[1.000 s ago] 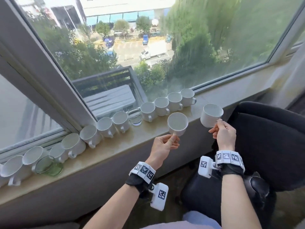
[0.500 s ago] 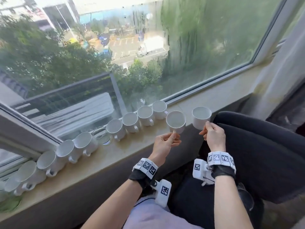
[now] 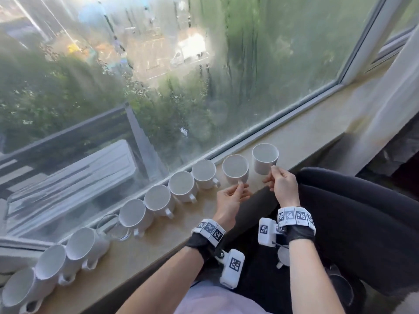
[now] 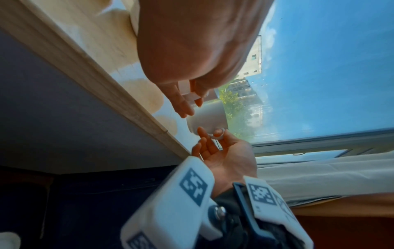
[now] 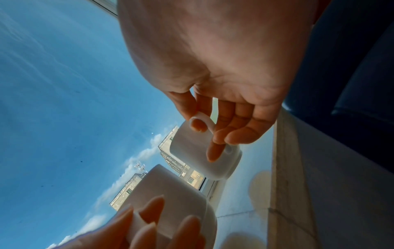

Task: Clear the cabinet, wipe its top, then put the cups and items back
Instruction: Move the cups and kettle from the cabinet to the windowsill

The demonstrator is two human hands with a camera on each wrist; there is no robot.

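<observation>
Your cups look like smooth white glazed ceramic with a soft sheen. The sill under them is pale, polished stone, blotched with stains. The window glass is streaky and fogged.

Upper-floor room: windowsill, curtain

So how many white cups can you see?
9 cups: one in the left hand, one in the right hand, seven lined along the windowsill. More may sit past the picture's left edge.
</observation>
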